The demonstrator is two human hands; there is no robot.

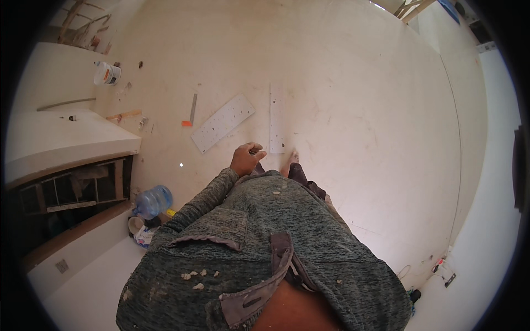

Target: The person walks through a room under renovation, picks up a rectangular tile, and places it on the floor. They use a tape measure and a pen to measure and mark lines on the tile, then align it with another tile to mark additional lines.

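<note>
While the person's bare left hand [245, 160] hung in front of the body, its fingers were curled, with a narrow gap beside the thumb — whether anything small sat between them could not be told. As for the right hand, its state could not be told either. Just beyond the left hand, on the floor, lay a broad white rectangular board [223, 122], slanted, and a slim white rectangular board [277, 124] pointing straight away from the person, near a bare foot [293, 158]. Both looked flat and dull, scattered with small dark spots, and lay apart from each other. Left of the slanted one was an L-shaped tool with a grey blade and an orange handle [187, 123]. The smooth, pale cream floor [359, 110] was scuffed and smudged. Farther off stood a white cylindrical plastic bucket [105, 74]; nearer, on the left — a bluish, clear plastic water bottle [153, 202] beside a dark opening edged in brown wood [72, 187]
</note>
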